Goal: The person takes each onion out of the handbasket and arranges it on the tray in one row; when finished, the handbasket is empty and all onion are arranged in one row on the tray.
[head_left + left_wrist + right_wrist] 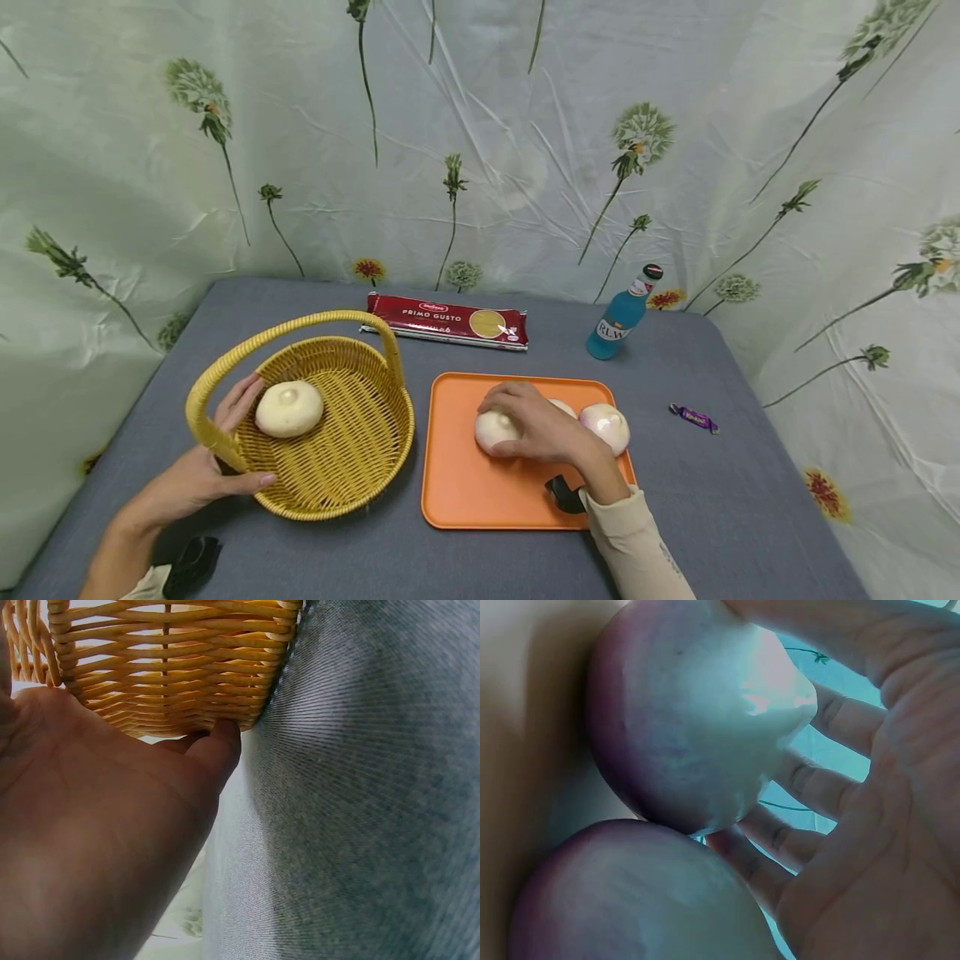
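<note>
A yellow wicker basket with an arched handle stands on the left of the table, one cream-white turnip inside it. My left hand holds the basket's left side from outside, fingers behind the handle's foot and thumb at the front. In the left wrist view that thumb touches the woven wall low down. Over an orange tray, my right hand grips a white turnip, purple underneath, between thumb and fingers. A second turnip sits at the tray's right side; another is mostly hidden behind the hand.
Behind the basket and tray lies a red spaghetti packet. A blue bottle stands upright at the back right. Near the right edge is a purple wrapped candy. A flower-patterned curtain hangs behind the grey-covered table.
</note>
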Demonstrator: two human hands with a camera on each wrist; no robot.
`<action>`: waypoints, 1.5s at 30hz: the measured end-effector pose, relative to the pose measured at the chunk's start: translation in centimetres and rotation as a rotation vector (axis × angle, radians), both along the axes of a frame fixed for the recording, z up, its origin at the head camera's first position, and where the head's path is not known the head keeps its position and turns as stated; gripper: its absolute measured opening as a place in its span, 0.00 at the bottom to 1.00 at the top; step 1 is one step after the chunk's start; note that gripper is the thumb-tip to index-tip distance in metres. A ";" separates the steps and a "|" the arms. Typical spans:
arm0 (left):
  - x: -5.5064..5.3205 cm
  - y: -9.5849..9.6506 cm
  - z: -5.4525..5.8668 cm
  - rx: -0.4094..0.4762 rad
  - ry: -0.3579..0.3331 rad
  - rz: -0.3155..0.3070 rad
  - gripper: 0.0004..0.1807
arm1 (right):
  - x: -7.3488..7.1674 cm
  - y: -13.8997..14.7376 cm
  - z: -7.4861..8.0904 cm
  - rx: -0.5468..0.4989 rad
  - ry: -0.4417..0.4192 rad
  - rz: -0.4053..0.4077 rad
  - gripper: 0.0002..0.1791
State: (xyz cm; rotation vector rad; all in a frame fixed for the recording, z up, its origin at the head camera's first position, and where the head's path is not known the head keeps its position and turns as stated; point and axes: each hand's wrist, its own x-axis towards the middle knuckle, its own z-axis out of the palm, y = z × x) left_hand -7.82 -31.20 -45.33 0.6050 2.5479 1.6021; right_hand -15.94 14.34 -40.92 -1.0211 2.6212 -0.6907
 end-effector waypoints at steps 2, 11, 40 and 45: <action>0.0 0.0 0.0 -0.002 0.000 0.002 0.67 | 0.0 0.0 0.0 -0.001 0.001 -0.003 0.24; 0.2 0.0 0.1 0.002 -0.013 0.000 0.65 | 0.2 -0.1 0.0 -0.004 -0.007 0.021 0.23; 0.1 -0.2 0.1 0.005 -0.013 0.005 0.66 | 0.1 0.0 0.2 0.018 -0.053 0.020 0.25; 0.1 -0.1 0.2 0.018 -0.004 -0.001 0.66 | 0.1 0.1 0.3 0.024 -0.055 0.011 0.25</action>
